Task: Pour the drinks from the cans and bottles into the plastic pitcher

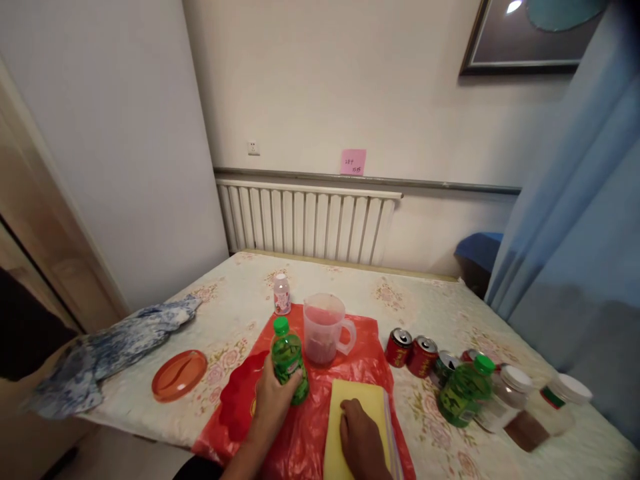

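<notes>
My left hand point(274, 399) is wrapped round a green plastic bottle point(287, 353) with a green cap, upright over the red plastic sheet point(364, 333). Beneath that wrist lies a red scalloped tray point(235, 400), partly hidden by the arm. My right hand point(361, 433) rests on a folded yellow cloth point(345, 393), its fingers curled; whether they pinch anything is hidden. Behind the bottle stands a translucent measuring jug point(323, 333), its handle to the right. A small pink-labelled bottle point(282, 295) with a white cap is at the sheet's far edge.
To the right stand red cans point(399, 348), another green bottle point(465, 393) and clear jars point(510, 393) with white lids. An orange-red lid point(179, 375) and a bunched blue-white cloth point(125, 340) lie left on the flowered tablecloth point(420, 307). A radiator point(310, 223) is behind the table.
</notes>
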Demonstrator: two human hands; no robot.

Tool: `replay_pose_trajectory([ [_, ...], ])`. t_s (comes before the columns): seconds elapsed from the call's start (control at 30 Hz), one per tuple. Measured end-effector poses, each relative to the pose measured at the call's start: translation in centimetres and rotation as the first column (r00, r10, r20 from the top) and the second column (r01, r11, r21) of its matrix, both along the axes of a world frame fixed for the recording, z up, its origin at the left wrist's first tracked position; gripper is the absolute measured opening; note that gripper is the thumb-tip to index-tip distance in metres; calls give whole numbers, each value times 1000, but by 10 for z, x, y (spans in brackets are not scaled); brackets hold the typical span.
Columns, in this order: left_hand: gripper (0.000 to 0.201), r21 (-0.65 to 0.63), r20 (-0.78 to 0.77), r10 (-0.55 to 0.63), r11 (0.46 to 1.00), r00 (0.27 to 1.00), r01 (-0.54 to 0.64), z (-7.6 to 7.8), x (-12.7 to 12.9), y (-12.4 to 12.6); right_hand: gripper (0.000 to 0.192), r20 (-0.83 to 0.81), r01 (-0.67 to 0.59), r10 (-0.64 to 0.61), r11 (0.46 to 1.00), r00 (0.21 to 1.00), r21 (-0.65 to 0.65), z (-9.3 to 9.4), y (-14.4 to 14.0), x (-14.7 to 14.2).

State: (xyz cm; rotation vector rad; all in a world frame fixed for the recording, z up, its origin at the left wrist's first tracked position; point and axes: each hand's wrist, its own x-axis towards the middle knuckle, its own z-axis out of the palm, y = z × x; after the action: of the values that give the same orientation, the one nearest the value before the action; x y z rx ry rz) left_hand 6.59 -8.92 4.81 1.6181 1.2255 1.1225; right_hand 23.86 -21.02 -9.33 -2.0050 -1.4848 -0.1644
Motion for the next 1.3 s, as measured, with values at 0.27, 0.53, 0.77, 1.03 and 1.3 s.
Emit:
replay_pose_trajectory([
  [0.27, 67, -93, 36, -42, 995, 998, 45, -18, -2, -60, 23, -94, -56, 64, 995, 993, 83, 2, -4, 1],
  [0.53, 67, -111, 50, -99, 988, 994, 104, -28, -6, -85, 18, -488, -17, 65, 995, 870, 101, 24, -6, 1],
  [0.77, 66, -156, 24, -195, 968, 981, 196, -25, -7, -96, 19, -674, -29, 78, 996, 735, 83, 55, -5, 7],
  [1.03, 64, -57, -5, -259, 965, 966, 258, -41, -3, -97, 30, -813, -141, 263, 965, 520, 222, 140, -24, -12],
  [1.3, 63, -39, -104, -340, 940, 935, 338, -51, -4, -103, 36, -614, -144, 209, 977, 761, 154, 179, -38, -19],
])
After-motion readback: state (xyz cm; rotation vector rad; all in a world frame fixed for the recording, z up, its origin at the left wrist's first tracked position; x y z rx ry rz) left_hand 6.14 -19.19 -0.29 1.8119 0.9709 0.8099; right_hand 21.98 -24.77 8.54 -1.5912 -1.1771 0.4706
